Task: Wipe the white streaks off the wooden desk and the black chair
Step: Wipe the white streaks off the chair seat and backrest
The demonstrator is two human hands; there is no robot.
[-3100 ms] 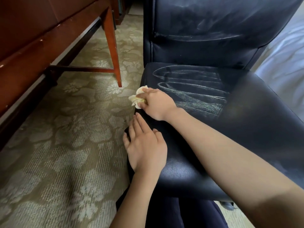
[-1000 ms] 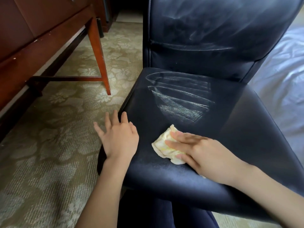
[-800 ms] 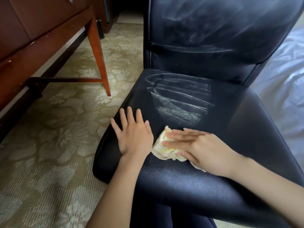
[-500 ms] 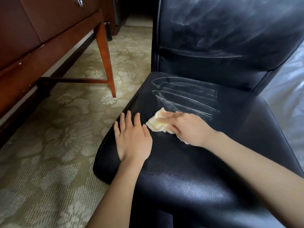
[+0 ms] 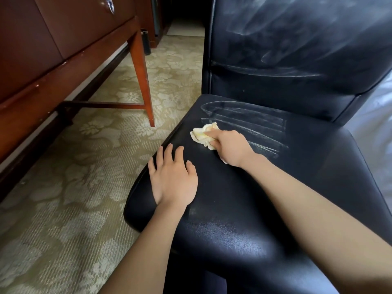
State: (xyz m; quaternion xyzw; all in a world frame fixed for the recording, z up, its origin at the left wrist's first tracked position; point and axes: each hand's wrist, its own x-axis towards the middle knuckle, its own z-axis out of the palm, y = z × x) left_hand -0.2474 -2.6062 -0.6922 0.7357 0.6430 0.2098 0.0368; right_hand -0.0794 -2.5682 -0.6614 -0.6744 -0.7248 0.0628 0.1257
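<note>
One black chair fills the right half of the frame, seat in the centre and lower right, backrest in the upper right. There are two streaked areas on it. White streaks curve across the back part of the seat, just right of centre; the lines smear together, so the exact count is unclear. A second hazy white smear runs over the backrest, with a thin pale line along its lower seam.

One cloth, pale yellow and crumpled, lies on the seat at the left end of the streaks, centre of frame. The right hand has its fingers curled over the cloth, gripping it and pressing it to the seat. The right forearm runs off to the lower right.

The left hand lies palm-down, fingers spread and straight, holding nothing, on the seat's left front edge just below and left of the cloth. It is near the right hand, not touching it.

One wooden desk takes the upper left, reddish-brown, with one leg in full view and one crossbar low behind it. One metal drawer handle shows at the top left edge. One small dark cylinder stands on the floor past the leg; what it is can't be told.

Floral beige carpet covers the left and lower left. White bedding is at the right edge.
</note>
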